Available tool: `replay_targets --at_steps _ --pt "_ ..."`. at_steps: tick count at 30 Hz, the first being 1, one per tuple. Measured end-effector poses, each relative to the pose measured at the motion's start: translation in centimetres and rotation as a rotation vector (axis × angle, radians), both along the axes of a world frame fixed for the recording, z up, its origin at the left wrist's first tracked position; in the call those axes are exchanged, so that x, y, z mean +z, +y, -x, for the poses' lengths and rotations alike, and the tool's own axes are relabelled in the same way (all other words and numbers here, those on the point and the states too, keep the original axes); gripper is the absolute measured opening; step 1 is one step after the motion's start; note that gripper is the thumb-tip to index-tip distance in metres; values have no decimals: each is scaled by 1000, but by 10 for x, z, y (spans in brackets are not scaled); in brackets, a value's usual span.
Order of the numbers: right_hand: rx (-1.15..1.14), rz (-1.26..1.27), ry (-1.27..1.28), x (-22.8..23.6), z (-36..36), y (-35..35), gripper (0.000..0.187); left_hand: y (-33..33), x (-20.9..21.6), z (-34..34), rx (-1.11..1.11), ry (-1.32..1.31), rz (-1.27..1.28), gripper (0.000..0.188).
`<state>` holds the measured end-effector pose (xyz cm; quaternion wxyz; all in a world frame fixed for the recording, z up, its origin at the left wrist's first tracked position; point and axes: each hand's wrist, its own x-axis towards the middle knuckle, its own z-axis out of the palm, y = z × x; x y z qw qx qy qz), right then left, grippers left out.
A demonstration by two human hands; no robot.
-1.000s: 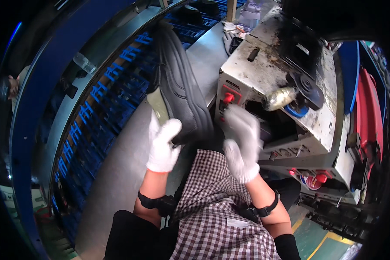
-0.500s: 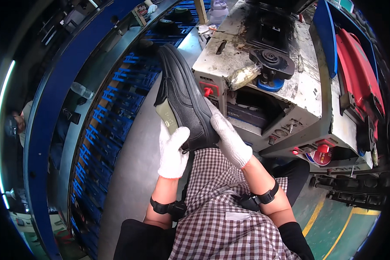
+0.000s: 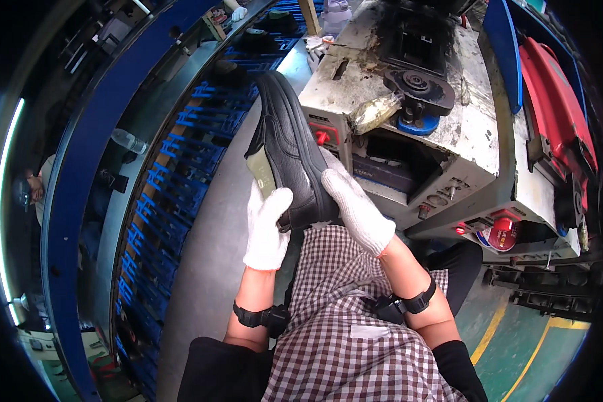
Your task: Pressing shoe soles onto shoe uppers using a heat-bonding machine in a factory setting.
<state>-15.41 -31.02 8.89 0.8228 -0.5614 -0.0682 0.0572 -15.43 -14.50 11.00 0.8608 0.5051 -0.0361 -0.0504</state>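
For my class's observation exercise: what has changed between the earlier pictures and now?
The right hand, off the black shoe in the earliest picture, has moved left and now lies against its sole side near the heel. The left hand still holds the shoe at its heel end.

Pale lettering stands on a dark panel [image 3: 382, 173] in the machine [image 3: 472, 144]; marks on the green insert [image 3: 261, 173] are illegible.

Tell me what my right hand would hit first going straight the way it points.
Most likely the black shoe, which your right hand appears to touch; exact depth is unclear.
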Motion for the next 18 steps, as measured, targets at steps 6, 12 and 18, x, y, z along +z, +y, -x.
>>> replay_targets --at_steps 6,12,18 --pt "146 60 242 14 0 -11 81 -4 10 1 10 124 -13 45" --pt "101 92 282 22 5 -5 69 9 -2 -2 21 181 -86 34" --pt "254 -15 396 -1 -18 -10 71 11 5 2 8 55 -336 73"
